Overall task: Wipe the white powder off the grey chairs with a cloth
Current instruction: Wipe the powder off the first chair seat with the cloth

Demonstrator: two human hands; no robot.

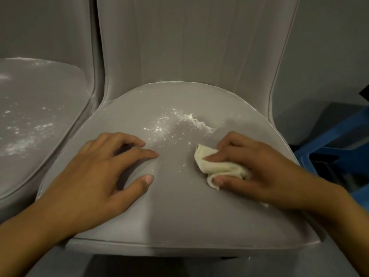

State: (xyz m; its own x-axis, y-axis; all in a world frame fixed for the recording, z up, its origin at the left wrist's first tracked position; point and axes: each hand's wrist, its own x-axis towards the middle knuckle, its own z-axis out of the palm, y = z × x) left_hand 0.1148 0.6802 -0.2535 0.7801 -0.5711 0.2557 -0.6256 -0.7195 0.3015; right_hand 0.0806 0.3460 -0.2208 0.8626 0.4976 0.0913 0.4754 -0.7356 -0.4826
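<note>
Now our right hand (259, 172) bunches the cream cloth (219, 166) under curled fingers and thumb, pressing it onto the seat of the middle grey chair (179, 216), just short of the white powder (179, 124) scattered mid-seat. Our left hand (99, 172) rests on the same seat, fingers loosely spread, gripping nothing. Powder also speckles the neighbouring chair (40, 116) to the left. A blue crate (335, 148) sits at the right.

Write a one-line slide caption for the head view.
The right hand holds a cloth beside white powder on a grey chair seat; the left hand rests there.
</note>
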